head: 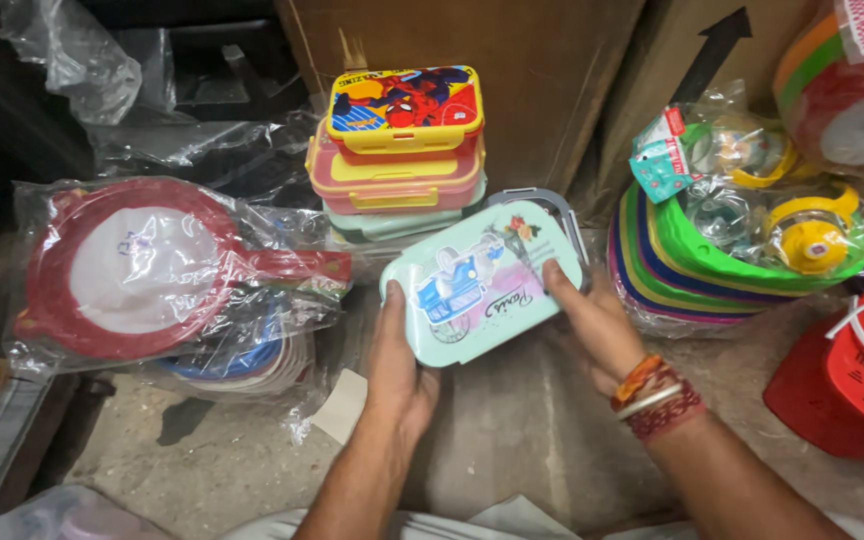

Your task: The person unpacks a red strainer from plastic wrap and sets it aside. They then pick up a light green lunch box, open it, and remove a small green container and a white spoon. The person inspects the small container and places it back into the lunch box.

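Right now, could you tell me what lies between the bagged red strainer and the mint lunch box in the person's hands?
In the head view, only crinkled clear plastic bag lies between the red strainer and the mint lunch box; the strainer's handle points toward it.

light: dim, overhead | glare: plastic wrapping [152,270] | shadows: dark upper left | focus: sharp centre, edges stretched

Both my forearms are showing bare, with no sleeves reaching them. My left hand [399,375] is wearing nothing: no ring, no band, no watch. My right hand [597,320] is wearing, at the wrist, a stack of woven thread bracelets [650,396], running orange, then pale cream, then dark red. Pale cloth of my clothing [422,526] is showing at the lower edge.
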